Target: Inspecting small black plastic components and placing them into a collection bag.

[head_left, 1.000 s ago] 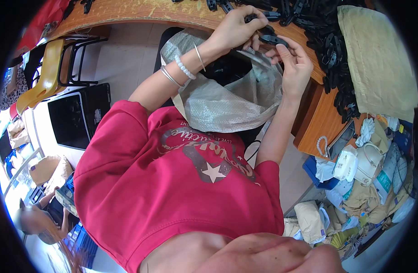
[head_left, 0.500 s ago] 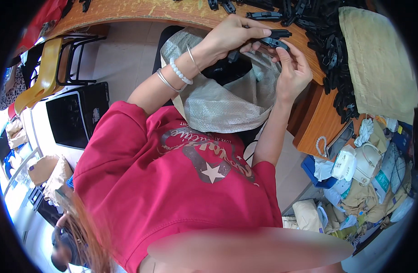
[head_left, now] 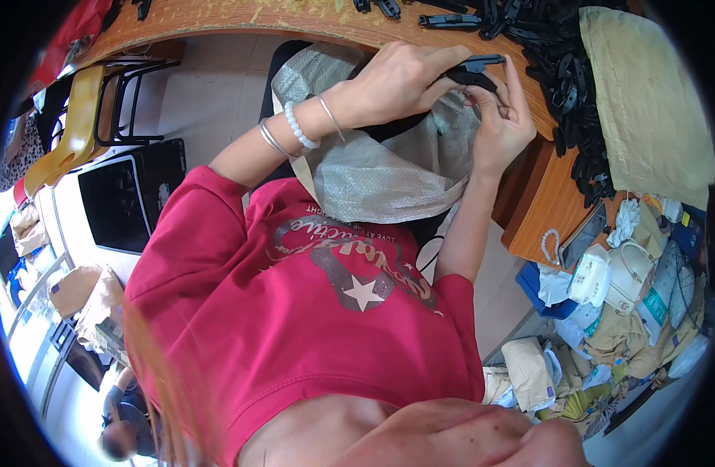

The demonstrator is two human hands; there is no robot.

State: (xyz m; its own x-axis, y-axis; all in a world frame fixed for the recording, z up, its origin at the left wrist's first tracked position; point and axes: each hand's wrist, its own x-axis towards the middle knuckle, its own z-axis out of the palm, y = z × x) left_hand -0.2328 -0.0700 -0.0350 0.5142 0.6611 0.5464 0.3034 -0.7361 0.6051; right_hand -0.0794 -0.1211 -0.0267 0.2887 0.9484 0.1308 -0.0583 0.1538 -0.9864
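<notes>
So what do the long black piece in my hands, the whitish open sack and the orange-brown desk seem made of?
Long black piece: probably plastic, from its smooth, dull sheen. Whitish open sack: likely woven plastic, slightly shiny, visibly crosshatched. Orange-brown desk: wood or laminate; grain shows, finish worn patchy.

The orange-brown wooden tabletop [head_left: 241,19], scuffed yellowish along its near edge, carries a heap of black parts [head_left: 566,97] toward its right edge. A beige cloth [head_left: 655,105] lies beside the heap; a beaded bracelet [head_left: 546,243] and a flat device [head_left: 585,237] lie by the near right corner.
</notes>
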